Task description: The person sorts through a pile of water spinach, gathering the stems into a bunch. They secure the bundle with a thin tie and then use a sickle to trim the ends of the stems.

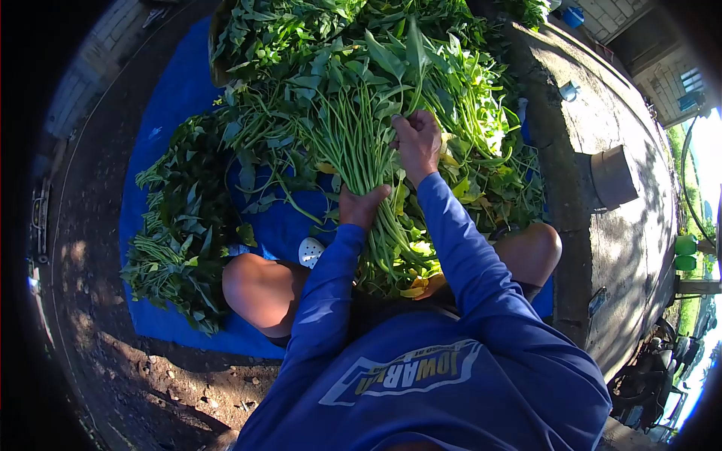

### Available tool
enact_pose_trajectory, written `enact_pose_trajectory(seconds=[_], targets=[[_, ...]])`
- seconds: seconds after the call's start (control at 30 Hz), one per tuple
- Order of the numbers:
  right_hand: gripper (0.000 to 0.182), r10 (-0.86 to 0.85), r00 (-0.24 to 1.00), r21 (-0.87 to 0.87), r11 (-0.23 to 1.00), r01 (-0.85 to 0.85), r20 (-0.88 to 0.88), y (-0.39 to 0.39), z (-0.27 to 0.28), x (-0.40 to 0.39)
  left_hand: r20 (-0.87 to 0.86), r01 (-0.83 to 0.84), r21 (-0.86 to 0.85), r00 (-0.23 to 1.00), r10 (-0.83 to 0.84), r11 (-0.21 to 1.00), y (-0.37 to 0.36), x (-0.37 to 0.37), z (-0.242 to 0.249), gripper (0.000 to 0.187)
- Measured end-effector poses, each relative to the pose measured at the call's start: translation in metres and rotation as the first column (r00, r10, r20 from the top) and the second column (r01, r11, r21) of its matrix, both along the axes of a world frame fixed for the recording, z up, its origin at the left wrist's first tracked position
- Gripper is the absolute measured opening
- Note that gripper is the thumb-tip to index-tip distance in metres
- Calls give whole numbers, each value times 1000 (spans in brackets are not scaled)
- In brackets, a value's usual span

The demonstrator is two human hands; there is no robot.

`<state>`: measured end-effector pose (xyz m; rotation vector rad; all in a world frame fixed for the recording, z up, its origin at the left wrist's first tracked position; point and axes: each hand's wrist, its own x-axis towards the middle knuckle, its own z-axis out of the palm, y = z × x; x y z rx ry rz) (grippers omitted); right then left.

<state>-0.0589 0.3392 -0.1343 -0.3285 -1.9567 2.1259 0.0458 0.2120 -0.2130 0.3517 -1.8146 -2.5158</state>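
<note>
My left hand (pixel 364 206) is wrapped round a thick bunch of long green stems (pixel 357 143), which look like water spinach. Its leaves fan out away from me and the cut ends hang toward my lap. Just right of the bunch, my right hand (pixel 418 144) is closed in a pinch on a single leafy stem (pixel 403 101) with broad pointed leaves at its top. Loose stems and some yellowed leaves (pixel 418 286) lie below the bunch, between my legs.
A blue tarp (pixel 169 98) lies under me. Bundled greens (pixel 180 225) are stacked at left, with larger heaps (pixel 293 34) at the far side and more stems (pixel 481 105) at right. Past a concrete ledge (pixel 560 150) stands a bucket-like container (pixel 613 177).
</note>
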Motion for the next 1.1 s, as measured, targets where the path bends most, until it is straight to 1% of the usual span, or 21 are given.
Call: enact_pose_trajectory(seconds=[0.1, 0.13, 0.17, 0.23, 0.27, 0.3, 0.33, 0.37, 0.4, 0.43, 0.47, 0.5, 0.57, 0.6, 0.7, 0.8, 0.83, 0.87, 0.97, 1.03, 1.1], targets=[[27, -169, 985, 75, 983, 166, 35, 0, -14, -3, 42, 58, -79, 998, -55, 995, -2, 1, -2, 65], [31, -106, 994, 267, 958, 107, -19, 1, -26, -16, 62, 94, -121, 994, -87, 988, -1, 2, -1, 66], [33, 47, 996, 244, 968, -64, 76, 10, -36, -27, 82, 132, -164, 989, -120, 978, 0, 4, 2, 67], [38, 355, 908, 151, 907, -392, 225, 15, -8, -30, 17, 113, -272, 993, -113, 956, -2, 4, -5, 67], [39, 320, 921, 90, 934, -346, 222, 26, 10, -28, -25, 92, -328, 994, -106, 940, -8, 0, -8, 67], [37, 194, 972, 118, 971, -210, 135, 37, 23, -23, -79, 83, -397, 989, -125, 914, -16, -7, 9, 67], [35, 81, 996, 376, 924, -65, -28, 61, 15, -27, -122, 76, -464, 981, -148, 883, -24, -8, 37, 66], [32, 8, 994, 423, 905, 40, -111, 80, 18, -17, -161, 65, -526, 971, -175, 848, -30, -8, 66, 66], [28, -41, 995, 386, 919, 74, -93, 94, 35, 7, -118, 48, -708, 975, -186, 705, -35, -13, 91, 65], [26, -56, 997, 381, 922, 72, -54, 107, 44, 32, -75, 33, -852, 980, -185, 522, -39, -22, 117, 65], [25, -33, 999, 425, 904, 41, -25, 120, 38, 49, -35, 21, -951, 984, -175, 309, -43, -30, 142, 65], [26, 4, 1000, 545, 838, 0, -6, 123, 51, 80, -43, 2, -978, 976, -212, 208, -45, -37, 165, 64], [28, 199, 975, 591, 777, -219, 100, 136, 42, 117, -49, -51, -999, 956, -289, 2, -49, -53, 211, 63], [31, 311, 936, 642, 686, -342, 167, 139, 49, 137, -38, -73, -994, 927, -374, -78, -50, -60, 235, 63], [35, 532, 828, 601, 609, -518, 175, 145, 58, 185, 68, -137, -936, 834, -548, -324, -40, -84, 287, 61], [39, 556, 766, 605, 501, -619, 323, 147, 100, 230, 215, -182, -837, 757, -617, -516, -14, -101, 316, 59], [40, 551, 776, 611, 511, -604, 306, 149, 108, 242, 268, -192, -800, 733, -625, -569, -5, -101, 324, 58], [41, 550, 783, 616, 519, -592, 290, 154, 114, 251, 317, -137, -824, 694, -646, -550, 3, -101, 331, 60], [43, 500, 832, 658, 547, -517, 238, 166, 140, 278, 359, 52, -906, 621, -697, -421, 4, -135, 318, 55], [39, 480, 848, 642, 582, -499, 225, 174, 148, 289, 479, 247, -871, 620, -622, -425, 18, -121, 335, 60], [38, 496, 855, 528, 690, -495, 153, 185, 138, 296, 505, 294, -861, 603, -617, -416, 21, -127, 337, 64]])
